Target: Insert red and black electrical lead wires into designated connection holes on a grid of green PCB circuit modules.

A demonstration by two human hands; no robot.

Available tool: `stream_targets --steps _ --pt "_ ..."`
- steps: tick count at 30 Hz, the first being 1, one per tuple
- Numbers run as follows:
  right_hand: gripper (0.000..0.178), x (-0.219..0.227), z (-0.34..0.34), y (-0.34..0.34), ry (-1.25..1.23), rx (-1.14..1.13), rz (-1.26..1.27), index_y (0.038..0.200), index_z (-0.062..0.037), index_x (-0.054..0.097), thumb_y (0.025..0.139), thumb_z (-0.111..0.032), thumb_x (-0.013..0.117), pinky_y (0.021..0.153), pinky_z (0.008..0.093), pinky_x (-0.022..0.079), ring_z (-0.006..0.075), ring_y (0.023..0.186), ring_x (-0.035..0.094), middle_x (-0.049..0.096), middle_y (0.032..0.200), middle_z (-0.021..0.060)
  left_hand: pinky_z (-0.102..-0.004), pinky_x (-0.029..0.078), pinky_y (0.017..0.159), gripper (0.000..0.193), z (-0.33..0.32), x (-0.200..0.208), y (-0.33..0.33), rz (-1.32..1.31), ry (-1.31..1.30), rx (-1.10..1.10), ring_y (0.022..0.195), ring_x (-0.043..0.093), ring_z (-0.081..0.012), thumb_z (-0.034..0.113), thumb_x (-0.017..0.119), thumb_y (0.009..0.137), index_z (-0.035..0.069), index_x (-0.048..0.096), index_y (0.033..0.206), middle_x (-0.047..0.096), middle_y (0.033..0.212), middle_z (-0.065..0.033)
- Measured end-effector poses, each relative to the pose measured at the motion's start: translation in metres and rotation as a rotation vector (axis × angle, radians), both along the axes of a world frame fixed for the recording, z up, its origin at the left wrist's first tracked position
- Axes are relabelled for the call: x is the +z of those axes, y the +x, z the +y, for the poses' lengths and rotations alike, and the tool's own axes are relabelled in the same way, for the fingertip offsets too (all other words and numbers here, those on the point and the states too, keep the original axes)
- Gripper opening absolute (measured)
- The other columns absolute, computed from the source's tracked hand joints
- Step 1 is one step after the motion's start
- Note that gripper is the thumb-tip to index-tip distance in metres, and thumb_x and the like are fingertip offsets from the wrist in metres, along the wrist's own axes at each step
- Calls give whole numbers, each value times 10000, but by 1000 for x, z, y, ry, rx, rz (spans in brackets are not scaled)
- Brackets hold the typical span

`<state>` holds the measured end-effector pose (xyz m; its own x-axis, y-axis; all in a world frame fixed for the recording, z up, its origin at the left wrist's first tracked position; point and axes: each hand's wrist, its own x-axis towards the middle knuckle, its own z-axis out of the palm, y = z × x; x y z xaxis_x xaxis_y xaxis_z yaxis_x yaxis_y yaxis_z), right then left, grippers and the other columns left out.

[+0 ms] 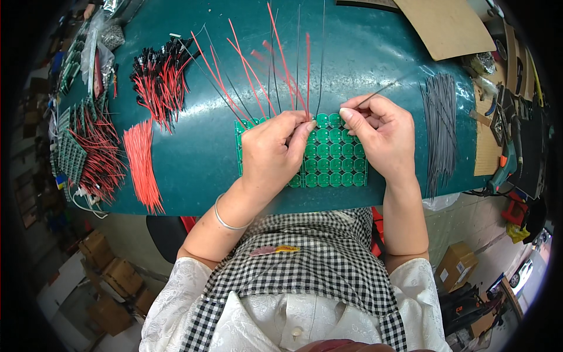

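A panel of small round green circuit boards [334, 164] lies on the table in front of me, with red and black wires standing up from its far row. My left hand [272, 144] is over the panel's left part, its thumb and forefinger pinched on red wires [306, 76], some of them smeared by motion. The wires' lower ends are hidden by the fingers. At the panel's far right corner, my right hand [381, 132] pinches a thin black wire [375, 94] that slants up and to the right.
Loose red wires [142, 167] lie left of the panel, loose black wires [440, 129] right of it. Farther left are a bundle of red wires with black connectors [161, 82] and wired green boards [70, 152]. Cardboard [446, 26] lies at the far right; a tool with a teal handle [503, 170] sits beyond the edge.
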<state>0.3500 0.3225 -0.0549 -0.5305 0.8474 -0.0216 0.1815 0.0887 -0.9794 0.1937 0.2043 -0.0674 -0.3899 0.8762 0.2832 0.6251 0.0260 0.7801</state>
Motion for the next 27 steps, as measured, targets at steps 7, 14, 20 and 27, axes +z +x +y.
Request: stream_targets --steps 7,14,20,27 --pt "102 -1 -1 -1 101 19 -47 873 53 698 914 -35 729 615 213 527 70 670 642 704 784 42 -237 590 618 113 0 0 3 -52 13 51 689 722 -111 -28 743 884 -46 724 994 761 857 -93" --pt "97 -3 -1 -4 302 12 -84 837 7 695 838 -56 769 522 306 466 177 542 592 663 708 115 -245 593 601 76 6 19 6 -332 -15 13 686 731 -125 -12 744 880 -40 714 944 752 807 -93" --pt "105 -3 -2 -6 323 42 -91 821 0 688 836 -69 766 522 335 462 225 547 592 644 692 119 -221 578 589 53 14 14 12 -331 -47 22 663 706 -100 -13 722 914 -51 711 949 741 813 -72" --pt "99 1 -3 -9 360 85 -94 917 -6 715 860 -83 740 595 366 514 282 650 668 690 784 140 -220 573 579 41 12 10 14 -305 -29 24 656 703 -98 -23 707 923 -53 702 951 740 808 -74"
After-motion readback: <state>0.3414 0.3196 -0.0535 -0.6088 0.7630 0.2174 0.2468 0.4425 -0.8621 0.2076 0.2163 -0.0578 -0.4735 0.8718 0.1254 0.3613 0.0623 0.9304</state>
